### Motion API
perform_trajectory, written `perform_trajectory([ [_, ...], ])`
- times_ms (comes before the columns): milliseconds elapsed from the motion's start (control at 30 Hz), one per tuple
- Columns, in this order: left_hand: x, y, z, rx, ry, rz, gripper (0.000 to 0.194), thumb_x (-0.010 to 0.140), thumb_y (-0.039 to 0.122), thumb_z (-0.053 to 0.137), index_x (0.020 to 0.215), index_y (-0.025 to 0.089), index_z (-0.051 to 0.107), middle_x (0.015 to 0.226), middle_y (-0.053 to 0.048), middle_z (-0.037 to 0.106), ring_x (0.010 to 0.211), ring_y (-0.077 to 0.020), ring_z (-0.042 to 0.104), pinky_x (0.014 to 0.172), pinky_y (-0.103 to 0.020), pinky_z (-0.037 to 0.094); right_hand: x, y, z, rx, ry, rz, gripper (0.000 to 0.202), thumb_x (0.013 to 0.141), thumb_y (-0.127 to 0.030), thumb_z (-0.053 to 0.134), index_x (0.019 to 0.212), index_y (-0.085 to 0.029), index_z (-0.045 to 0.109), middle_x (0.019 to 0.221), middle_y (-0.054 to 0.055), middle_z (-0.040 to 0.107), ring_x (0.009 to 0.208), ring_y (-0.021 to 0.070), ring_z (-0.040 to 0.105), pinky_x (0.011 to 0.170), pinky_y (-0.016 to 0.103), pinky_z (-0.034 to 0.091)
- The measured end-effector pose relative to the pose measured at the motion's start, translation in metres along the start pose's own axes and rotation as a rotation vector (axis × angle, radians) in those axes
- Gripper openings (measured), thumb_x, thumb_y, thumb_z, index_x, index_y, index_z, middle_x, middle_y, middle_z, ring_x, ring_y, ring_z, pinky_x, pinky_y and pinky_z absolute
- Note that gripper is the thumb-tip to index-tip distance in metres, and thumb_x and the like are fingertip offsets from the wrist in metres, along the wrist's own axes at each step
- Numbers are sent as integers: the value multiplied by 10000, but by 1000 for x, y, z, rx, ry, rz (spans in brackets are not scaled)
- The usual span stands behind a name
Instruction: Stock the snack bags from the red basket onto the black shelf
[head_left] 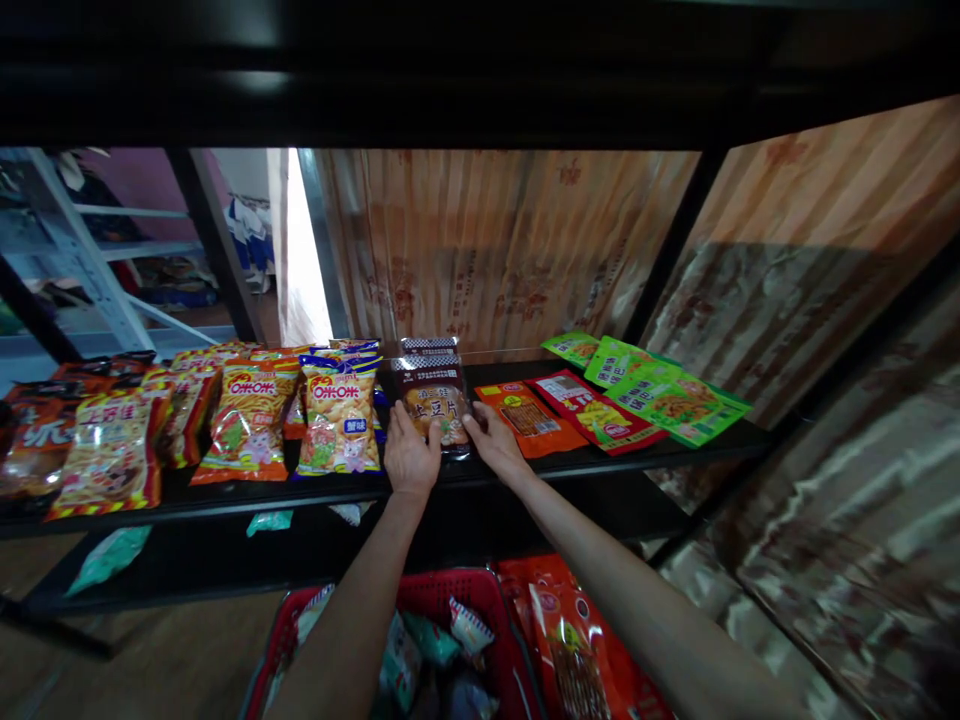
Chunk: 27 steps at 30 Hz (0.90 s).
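Observation:
A dark brown potato chip bag (431, 402) stands upright at the front of the black shelf (180, 497), with another brown bag partly hidden behind it. My left hand (411, 450) is around its lower left side, with the thumb on its front. At the right edge of the same bag, my right hand (495, 440) holds it with bent fingers. To the left is a yellow snack bag with a blue label (341, 415). An orange flat packet (531, 420) lies just beyond my right fingers.
More snack bags (247, 420) line the left of the shelf. A red packet (596, 410) and several green packets (667, 395) lie at right. Below are a red basket (514, 640) of small packets and orange packages (566, 650). A dark upper shelf (450, 100) hangs overhead.

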<state>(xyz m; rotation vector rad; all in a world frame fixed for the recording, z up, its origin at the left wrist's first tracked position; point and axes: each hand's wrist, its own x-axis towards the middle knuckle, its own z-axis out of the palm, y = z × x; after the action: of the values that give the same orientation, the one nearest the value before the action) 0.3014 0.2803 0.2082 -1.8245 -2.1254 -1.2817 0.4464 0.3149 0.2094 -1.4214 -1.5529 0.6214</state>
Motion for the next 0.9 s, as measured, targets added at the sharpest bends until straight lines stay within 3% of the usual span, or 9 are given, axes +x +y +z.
perform_trajectory([
  [267, 1, -3, 2, -12, -32, 25, 661, 869, 450, 379, 1373, 28, 308, 1336, -219, 483, 1196, -273, 502, 968, -364, 423, 2, 0, 2, -24, -28, 58, 479, 821, -394, 490, 1228, -142, 521, 1226, 139, 596, 1124, 233, 569, 985, 386, 416],
  [733, 3, -1, -6, -131, -133, -50, 674, 864, 440, 379, 1392, 38, 268, 1400, -206, 413, 1276, -256, 419, 1025, -349, 360, 4, 2, 6, 78, 60, 97, 561, 766, -469, 550, 1235, -164, 520, 1155, 122, 633, 1085, 244, 584, 974, 414, 415],
  [900, 9, 2, -10, -152, -163, -116, 712, 849, 464, 392, 1408, 49, 239, 1396, -196, 422, 1251, -265, 445, 1008, -350, 369, 11, -7, 8, 147, 62, 165, 634, 750, -541, 545, 1258, -163, 508, 1273, 131, 565, 1164, 245, 534, 1019, 379, 380],
])
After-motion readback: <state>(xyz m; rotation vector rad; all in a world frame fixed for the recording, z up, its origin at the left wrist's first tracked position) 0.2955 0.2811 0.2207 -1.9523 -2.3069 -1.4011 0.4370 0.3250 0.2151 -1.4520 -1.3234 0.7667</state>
